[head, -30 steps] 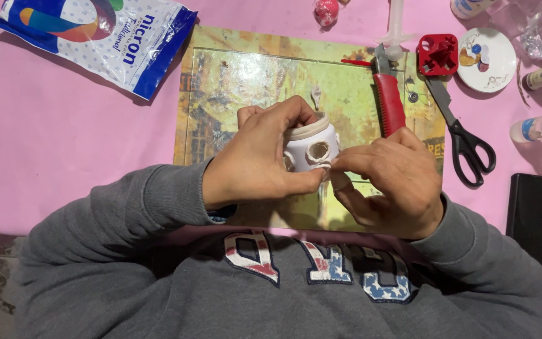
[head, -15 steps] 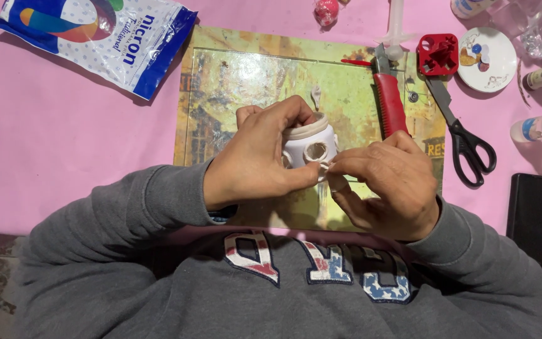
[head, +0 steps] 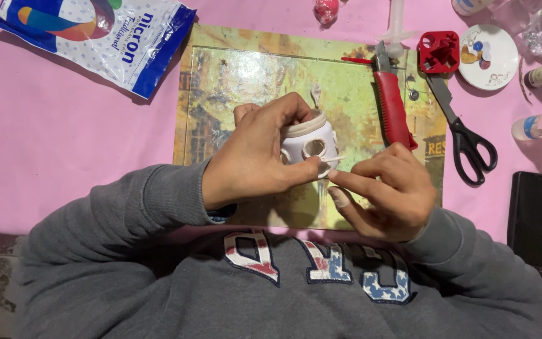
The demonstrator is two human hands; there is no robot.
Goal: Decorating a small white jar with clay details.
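2 hands work: left hand [head: 255,160] grips white clay pot [head: 308,143]; right hand [head: 387,191] pinches thin stick [head: 334,159].

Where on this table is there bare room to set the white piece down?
Bare pink cloth lies between the bag, the mat and the left sleeve. The mat's upper left part, above the left hand, is free too. The right side is crowded: red knife, scissors, palette, tubes and a black box.
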